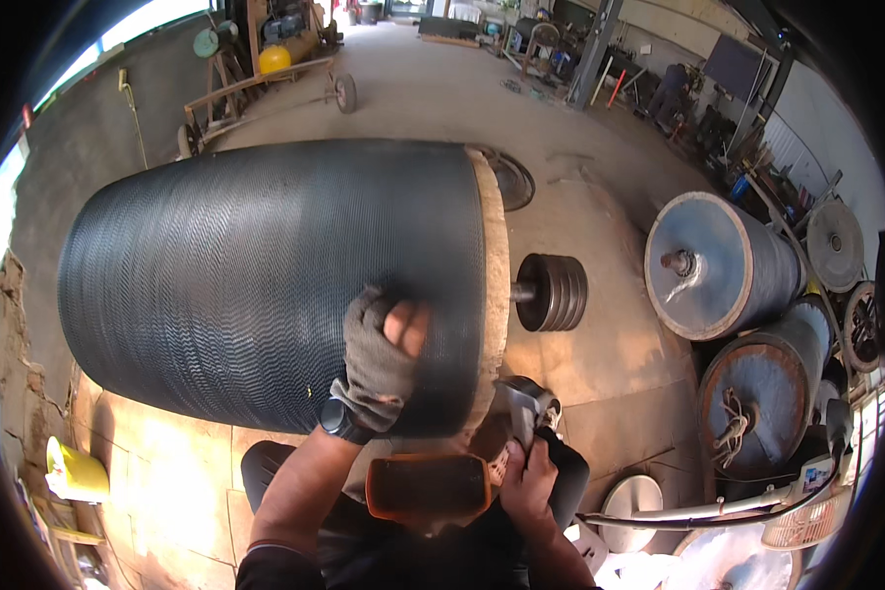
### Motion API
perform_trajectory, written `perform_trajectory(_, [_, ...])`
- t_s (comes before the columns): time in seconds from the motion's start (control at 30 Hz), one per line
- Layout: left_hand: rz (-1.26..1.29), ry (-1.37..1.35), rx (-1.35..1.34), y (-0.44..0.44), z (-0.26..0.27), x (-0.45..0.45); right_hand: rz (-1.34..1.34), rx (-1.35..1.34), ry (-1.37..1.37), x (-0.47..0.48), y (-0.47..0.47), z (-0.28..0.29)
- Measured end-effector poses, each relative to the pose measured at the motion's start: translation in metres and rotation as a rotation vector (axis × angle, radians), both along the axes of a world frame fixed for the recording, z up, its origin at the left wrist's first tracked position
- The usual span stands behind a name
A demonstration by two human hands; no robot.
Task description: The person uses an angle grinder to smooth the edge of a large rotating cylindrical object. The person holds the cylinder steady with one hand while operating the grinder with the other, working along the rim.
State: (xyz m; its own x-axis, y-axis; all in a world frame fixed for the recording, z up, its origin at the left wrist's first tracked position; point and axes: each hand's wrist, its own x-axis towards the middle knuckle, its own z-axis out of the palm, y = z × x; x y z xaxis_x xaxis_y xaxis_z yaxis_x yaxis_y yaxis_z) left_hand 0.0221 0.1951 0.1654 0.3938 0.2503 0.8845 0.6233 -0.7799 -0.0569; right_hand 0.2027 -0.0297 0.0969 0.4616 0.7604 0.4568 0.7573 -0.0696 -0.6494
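A large drum with a dark, finely ridged surface (265, 273) lies across the view in front of me, its right rim pale and rough. My left hand (383, 354), in a worn grey glove with bare fingertips, rests against the drum near its right end; its fingers are blurred, and whether they hold anything cannot be told. Below the drum's right end, my right hand (529, 476) is bare and grips a metal hand tool (523, 413) whose exact kind is unclear. An orange-rimmed dark container (428, 487) is at my lap, between my forearms.
A grooved pulley (553, 292) sits on the drum's shaft. More drums (700, 265) and discs stand at the right, near a fan (807, 520). A yellow bucket (81, 472) is at the lower left. A wheeled frame (258, 85) stands beyond; a person (667, 92) bends at the far right.
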Motion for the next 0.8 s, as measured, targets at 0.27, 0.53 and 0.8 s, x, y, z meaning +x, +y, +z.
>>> perform_trajectory(0.27, [0.042, -0.068, -0.008, 0.015, -0.003, 0.010, 0.022, -0.098, 0.004, 0.005, 0.012, 0.009])
perform_trajectory(0.53, [0.077, -0.056, -0.016, 0.024, 0.006, 0.008, -0.013, -0.160, -0.070, 0.010, 0.023, -0.032])
perform_trajectory(0.8, [0.096, -0.069, -0.205, -0.013, 0.013, 0.021, -0.010, -0.033, -0.060, -0.002, -0.012, -0.038])
